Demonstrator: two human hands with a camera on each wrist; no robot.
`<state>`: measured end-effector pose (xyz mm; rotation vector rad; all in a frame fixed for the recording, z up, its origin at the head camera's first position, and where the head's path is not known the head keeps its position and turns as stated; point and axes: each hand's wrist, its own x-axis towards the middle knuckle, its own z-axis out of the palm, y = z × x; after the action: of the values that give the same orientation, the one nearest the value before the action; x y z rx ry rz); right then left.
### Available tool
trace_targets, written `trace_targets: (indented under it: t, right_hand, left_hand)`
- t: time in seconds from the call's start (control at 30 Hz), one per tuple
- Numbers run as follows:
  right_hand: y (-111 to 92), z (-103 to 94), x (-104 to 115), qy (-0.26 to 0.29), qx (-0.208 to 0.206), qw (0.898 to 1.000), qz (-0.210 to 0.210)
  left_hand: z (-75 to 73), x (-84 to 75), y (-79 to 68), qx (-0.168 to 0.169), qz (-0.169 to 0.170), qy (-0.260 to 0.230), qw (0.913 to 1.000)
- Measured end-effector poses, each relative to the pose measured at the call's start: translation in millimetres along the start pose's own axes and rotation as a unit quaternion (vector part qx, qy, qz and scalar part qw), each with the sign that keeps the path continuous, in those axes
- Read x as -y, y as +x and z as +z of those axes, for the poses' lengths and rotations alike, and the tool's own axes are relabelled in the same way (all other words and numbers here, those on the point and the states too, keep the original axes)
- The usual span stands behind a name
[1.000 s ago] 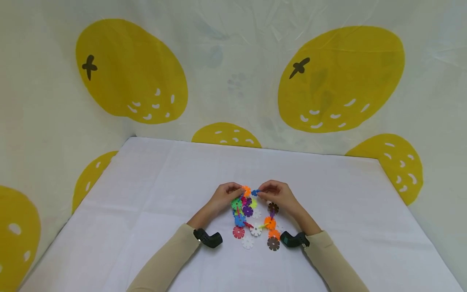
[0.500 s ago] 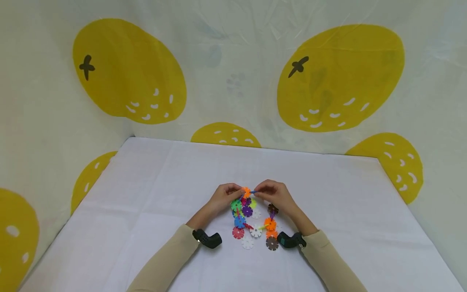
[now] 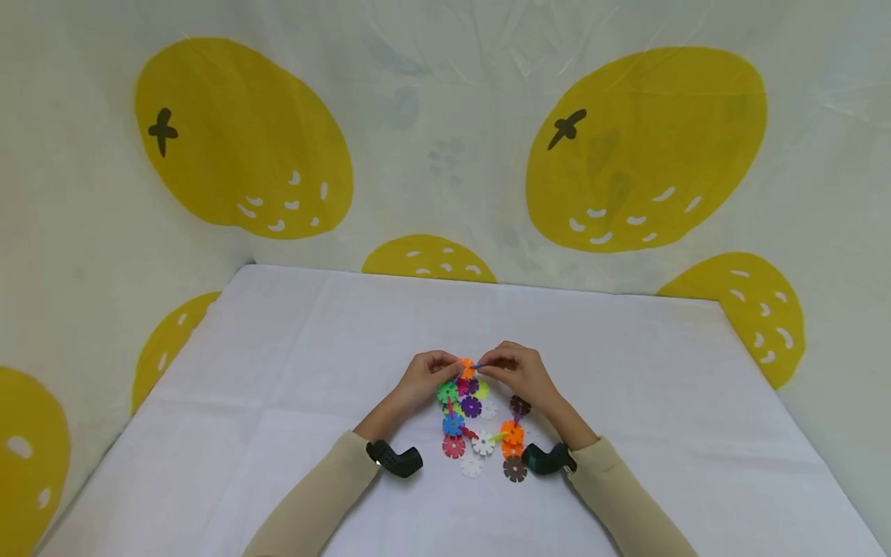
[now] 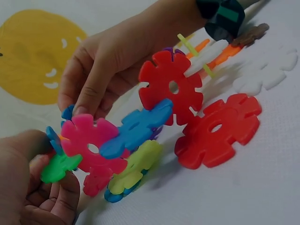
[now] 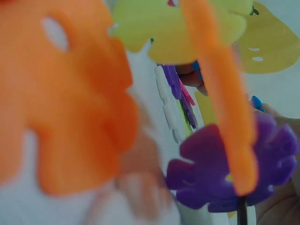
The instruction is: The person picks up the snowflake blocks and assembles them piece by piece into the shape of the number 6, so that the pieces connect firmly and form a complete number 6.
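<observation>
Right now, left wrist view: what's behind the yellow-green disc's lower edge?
A blue piece peeks out behind the yellow-green disc; most of that piece is covered.

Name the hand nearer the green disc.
Left: in the head view, the left hand is just beside the green disc; the right hand is farther off, up and right.

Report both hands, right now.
Left hand: holding an orange flower-shaped disc, pinched at its edge.
Right hand: holding a blue disc between thumb and fingers.
</observation>
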<state>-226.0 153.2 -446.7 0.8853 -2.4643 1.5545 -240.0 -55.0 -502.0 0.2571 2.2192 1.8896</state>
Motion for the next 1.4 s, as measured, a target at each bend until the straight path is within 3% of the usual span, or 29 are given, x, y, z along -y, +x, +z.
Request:
trace_targets:
  t: [0.23, 0.47, 0.73, 0.87, 1.0, 1.4]
  right_hand:
    - [-2.9, 3.4, -34.5, 0.02, 0.018, 0.998, 0.063]
    - [-2.9, -1.3, -39.4, 0.002, 0.087, 0.989, 0.12]
    - [1.2, 3.3, -35.1, -0.035, 0.111, 0.983, 0.139]
    - [1.4, 3.6, -33.4, -0.042, 0.115, 0.981, 0.149]
    - [1.8, 1.9, -33.1, -0.032, 0.131, 0.977, 0.165]
    - [-1.1, -4.5, -37.6, 0.013, 0.152, 0.973, 0.173]
  left_hand:
    - [3.1, -1.7, -0.5, -0.012, -0.017, -0.027, 0.9994]
    - [4.7, -5.3, -0.5, -0.022, -0.013, -0.043, 0.9988]
    - [5.1, -4.7, 0.6, -0.01, -0.011, -0.045, 0.9989]
    - [4.9, -20.0, -7.4, 0.001, -0.002, -0.032, 0.9995]
    - [4.4, -36.9, -17.1, -0.007, 0.005, -0.016, 0.9998]
    - [1.3, -37.4, -18.5, -0.014, 0.002, -0.013, 0.9998]
